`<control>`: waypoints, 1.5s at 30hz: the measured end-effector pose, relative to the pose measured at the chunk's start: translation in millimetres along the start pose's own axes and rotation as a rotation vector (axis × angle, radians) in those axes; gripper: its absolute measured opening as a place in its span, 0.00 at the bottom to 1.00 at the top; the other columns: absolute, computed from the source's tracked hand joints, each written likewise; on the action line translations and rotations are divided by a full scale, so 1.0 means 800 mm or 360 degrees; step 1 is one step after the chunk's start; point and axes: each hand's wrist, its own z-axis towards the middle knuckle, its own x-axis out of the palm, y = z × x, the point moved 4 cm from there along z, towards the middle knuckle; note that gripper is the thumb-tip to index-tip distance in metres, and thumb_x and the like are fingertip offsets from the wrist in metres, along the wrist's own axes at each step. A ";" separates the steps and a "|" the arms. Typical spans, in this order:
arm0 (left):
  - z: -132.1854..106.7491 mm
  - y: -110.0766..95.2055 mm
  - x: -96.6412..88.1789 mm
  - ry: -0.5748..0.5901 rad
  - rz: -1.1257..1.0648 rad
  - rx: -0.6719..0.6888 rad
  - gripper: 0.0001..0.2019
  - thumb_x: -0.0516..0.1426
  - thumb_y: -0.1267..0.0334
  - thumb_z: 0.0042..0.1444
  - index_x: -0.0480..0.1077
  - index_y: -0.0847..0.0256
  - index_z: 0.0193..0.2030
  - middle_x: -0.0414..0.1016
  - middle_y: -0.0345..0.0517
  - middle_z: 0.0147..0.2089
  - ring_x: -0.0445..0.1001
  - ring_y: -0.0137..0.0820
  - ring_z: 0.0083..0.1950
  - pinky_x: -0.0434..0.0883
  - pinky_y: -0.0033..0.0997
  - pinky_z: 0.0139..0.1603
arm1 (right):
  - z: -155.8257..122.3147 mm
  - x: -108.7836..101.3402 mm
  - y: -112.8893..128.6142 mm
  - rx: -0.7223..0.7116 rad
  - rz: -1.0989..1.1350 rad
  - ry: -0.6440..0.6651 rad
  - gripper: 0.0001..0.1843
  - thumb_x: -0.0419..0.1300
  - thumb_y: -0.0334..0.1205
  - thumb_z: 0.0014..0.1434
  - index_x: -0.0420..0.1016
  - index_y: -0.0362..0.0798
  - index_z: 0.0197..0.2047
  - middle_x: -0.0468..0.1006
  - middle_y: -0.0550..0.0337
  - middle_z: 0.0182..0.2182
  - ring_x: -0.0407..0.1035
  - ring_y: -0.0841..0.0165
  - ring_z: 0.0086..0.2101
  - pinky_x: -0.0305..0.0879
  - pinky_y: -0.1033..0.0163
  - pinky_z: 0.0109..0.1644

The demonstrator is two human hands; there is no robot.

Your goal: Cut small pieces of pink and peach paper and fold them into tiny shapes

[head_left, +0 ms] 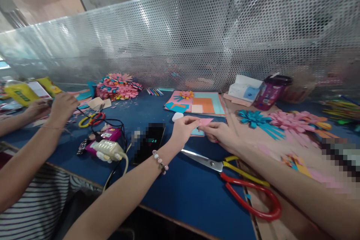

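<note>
My left hand and my right hand meet over the table, fingertips pinched on a small pink piece of paper. A tiny dark bit shows between the fingertips, too small to name. Just below and behind them is a light blue paper, partly covered by the hands. A white rounded object lies beside my left hand. Under my right wrist, large scissors with one yellow and one red handle lie on the blue table. Their blade tip ends near my left wrist.
A phone, a purple power bank and cables lie left. Behind are stacked coloured papers and a heap of paper flowers. Blue and pink paper flowers lie right. Another person's hands work at far left.
</note>
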 end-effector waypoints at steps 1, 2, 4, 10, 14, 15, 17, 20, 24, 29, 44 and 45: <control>0.000 0.000 0.000 -0.0003 0.0003 -0.0009 0.10 0.59 0.60 0.46 0.75 0.64 0.33 0.74 0.46 0.27 0.68 0.26 0.27 0.65 0.26 0.28 | 0.001 0.000 0.000 0.0001 -0.0005 -0.0003 0.20 0.67 0.52 0.42 0.70 0.42 0.24 0.53 0.72 0.12 0.44 0.80 0.15 0.39 0.68 0.18; 0.000 0.000 0.000 0.0002 0.0003 -0.0016 0.11 0.59 0.60 0.46 0.75 0.64 0.33 0.74 0.46 0.27 0.67 0.26 0.27 0.64 0.25 0.28 | 0.001 0.000 0.000 0.0003 -0.0009 -0.0009 0.19 0.67 0.51 0.42 0.70 0.43 0.23 0.53 0.72 0.11 0.44 0.80 0.15 0.39 0.68 0.18; -0.001 0.001 0.000 0.0006 0.0007 -0.0025 0.11 0.60 0.60 0.45 0.76 0.64 0.33 0.74 0.46 0.27 0.67 0.26 0.26 0.63 0.25 0.26 | 0.001 0.000 0.000 0.0012 -0.0020 -0.0023 0.19 0.67 0.50 0.42 0.70 0.42 0.23 0.53 0.73 0.11 0.44 0.80 0.15 0.40 0.68 0.18; -0.001 0.002 0.001 0.0013 -0.0008 -0.0082 0.11 0.60 0.60 0.45 0.76 0.64 0.33 0.73 0.45 0.26 0.66 0.25 0.27 0.62 0.23 0.25 | -0.001 0.002 0.000 0.0033 -0.0063 -0.0008 0.18 0.66 0.50 0.43 0.71 0.42 0.24 0.55 0.72 0.11 0.44 0.80 0.15 0.40 0.69 0.17; -0.001 0.002 0.001 -0.0005 -0.0040 -0.0137 0.12 0.61 0.58 0.44 0.76 0.64 0.33 0.72 0.44 0.26 0.66 0.25 0.28 0.61 0.23 0.25 | -0.002 0.003 0.003 -0.0016 -0.0106 -0.0035 0.18 0.65 0.51 0.45 0.72 0.42 0.26 0.54 0.72 0.11 0.45 0.80 0.15 0.41 0.69 0.17; -0.001 0.002 0.001 -0.0004 -0.0054 -0.0143 0.12 0.61 0.58 0.44 0.76 0.64 0.33 0.72 0.44 0.26 0.65 0.25 0.27 0.61 0.23 0.25 | -0.003 0.003 0.004 -0.0023 -0.0109 -0.0053 0.18 0.65 0.51 0.45 0.71 0.42 0.25 0.54 0.72 0.11 0.45 0.80 0.15 0.41 0.69 0.17; 0.000 0.003 0.000 -0.0004 -0.0094 -0.0152 0.13 0.61 0.57 0.43 0.75 0.65 0.33 0.72 0.44 0.26 0.65 0.24 0.27 0.60 0.23 0.25 | -0.005 0.005 0.007 -0.0015 -0.0120 -0.0073 0.18 0.64 0.51 0.45 0.71 0.43 0.25 0.54 0.72 0.11 0.45 0.80 0.14 0.40 0.69 0.17; 0.000 0.004 0.000 -0.0017 -0.0136 -0.0176 0.14 0.62 0.57 0.43 0.75 0.65 0.33 0.72 0.46 0.28 0.66 0.25 0.27 0.60 0.23 0.25 | -0.008 0.008 0.011 -0.0004 -0.0170 -0.0069 0.17 0.65 0.50 0.45 0.70 0.43 0.23 0.55 0.72 0.12 0.45 0.80 0.15 0.39 0.69 0.18; -0.001 0.005 0.001 -0.0007 -0.0133 -0.0196 0.13 0.62 0.58 0.43 0.75 0.65 0.33 0.72 0.44 0.27 0.64 0.23 0.26 0.60 0.23 0.26 | -0.009 0.009 0.014 -0.0041 -0.0208 -0.0059 0.20 0.65 0.48 0.45 0.62 0.45 0.17 0.57 0.71 0.11 0.47 0.80 0.15 0.41 0.69 0.19; -0.003 0.002 0.002 0.0014 -0.0186 -0.0207 0.11 0.61 0.59 0.44 0.75 0.64 0.33 0.72 0.44 0.26 0.64 0.23 0.25 0.60 0.24 0.26 | -0.006 0.006 0.007 -0.0022 -0.0105 -0.0005 0.17 0.63 0.50 0.49 0.67 0.44 0.24 0.58 0.71 0.14 0.46 0.80 0.15 0.40 0.69 0.18; -0.004 0.002 0.001 0.0019 -0.0099 -0.0183 0.11 0.61 0.58 0.44 0.75 0.64 0.33 0.72 0.43 0.27 0.61 0.21 0.24 0.59 0.24 0.26 | -0.009 0.011 0.013 -0.0013 -0.0220 -0.0009 0.21 0.65 0.50 0.45 0.60 0.46 0.20 0.56 0.72 0.11 0.46 0.80 0.15 0.41 0.69 0.18; -0.004 0.001 0.001 0.0022 -0.0096 -0.0181 0.11 0.61 0.58 0.44 0.75 0.64 0.33 0.72 0.43 0.27 0.62 0.21 0.24 0.59 0.24 0.26 | -0.010 0.011 0.013 -0.0022 -0.0241 -0.0014 0.21 0.65 0.50 0.45 0.59 0.46 0.19 0.56 0.72 0.11 0.47 0.80 0.15 0.41 0.69 0.18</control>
